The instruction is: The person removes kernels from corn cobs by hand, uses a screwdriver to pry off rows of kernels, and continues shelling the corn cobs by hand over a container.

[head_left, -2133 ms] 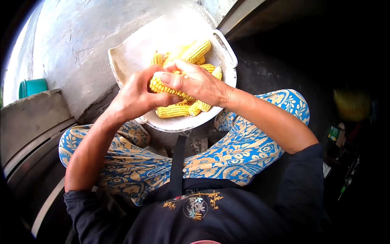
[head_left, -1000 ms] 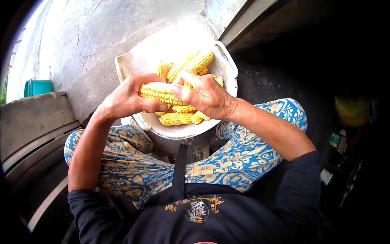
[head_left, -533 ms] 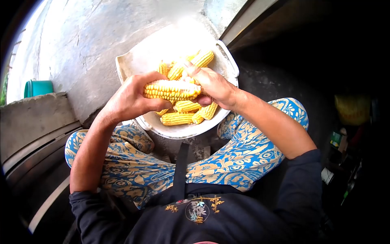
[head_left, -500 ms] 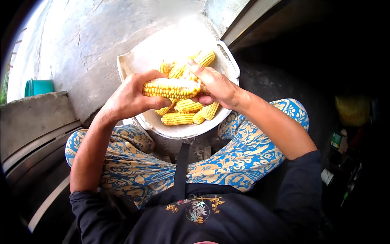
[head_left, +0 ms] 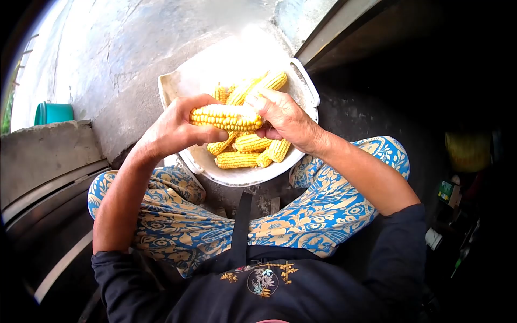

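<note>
left hand: wrapped round one end of the held cob — i judge, to steady it.
right hand: partly closed on the other end, thumb above, fingers below.
held cob: roughly level over the basin, presumably so i drop nothing outside.
basin: just before the bent legs — other cobs inside, likely for easy reach.

the left hand is closed in a rounded grip, fingers curving along the far side and thumb along the near side. the right hand faces it, near but apart, digits bent inward. the left forearm and right forearm slant forward and inward, elbows wide.
</note>
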A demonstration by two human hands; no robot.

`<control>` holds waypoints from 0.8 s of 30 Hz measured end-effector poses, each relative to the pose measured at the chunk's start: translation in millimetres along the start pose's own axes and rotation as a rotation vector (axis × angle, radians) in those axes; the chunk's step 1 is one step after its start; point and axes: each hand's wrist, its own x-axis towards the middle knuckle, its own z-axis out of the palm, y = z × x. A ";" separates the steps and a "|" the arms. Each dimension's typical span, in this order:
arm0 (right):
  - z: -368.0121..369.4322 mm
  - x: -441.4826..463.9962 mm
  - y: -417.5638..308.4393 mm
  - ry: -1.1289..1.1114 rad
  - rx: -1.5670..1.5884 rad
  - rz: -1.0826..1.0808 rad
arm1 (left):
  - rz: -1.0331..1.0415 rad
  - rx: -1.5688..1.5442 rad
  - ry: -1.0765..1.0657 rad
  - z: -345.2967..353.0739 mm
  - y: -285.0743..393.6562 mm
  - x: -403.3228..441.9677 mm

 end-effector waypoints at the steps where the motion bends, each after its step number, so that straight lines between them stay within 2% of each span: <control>1: -2.7 2.8 -3.6 -0.073 0.003 0.055 | -0.072 -0.027 -0.011 -1.5 2.8 -0.8; 5: -9.0 3.7 -17.9 -0.206 0.036 0.078 | -0.078 -0.022 0.013 -1.6 8.0 -1.7; 6: -8.4 3.9 -16.6 -0.177 -0.093 0.025 | -0.078 -0.024 0.015 -3.1 8.6 -2.0; 11: -3.6 4.9 -9.5 -0.148 -0.105 -0.037 | -0.082 -0.068 -0.001 -6.6 5.9 -2.5; 13: 2.2 5.0 -6.5 0.001 -0.100 -0.150 | -0.068 -0.056 0.009 -2.1 6.3 -2.0; 15: -0.5 3.6 -11.0 0.035 -0.146 -0.131 | -0.059 -0.044 0.015 -0.3 6.5 -2.1; 17: -10.3 6.9 -14.3 -0.133 -0.254 0.035 | -0.085 -0.008 -0.001 -0.8 6.4 -0.7; 18: -9.6 7.6 -13.7 -0.134 -0.253 0.036 | -0.087 -0.009 -0.001 0.7 5.3 -0.2; 20: -6.3 9.2 -12.1 -0.109 -0.525 -0.092 | -0.013 0.004 0.009 7.3 2.0 1.9; 24: 0.6 6.4 -10.5 -0.106 -0.561 -0.116 | 0.054 0.111 0.009 16.4 0.2 3.2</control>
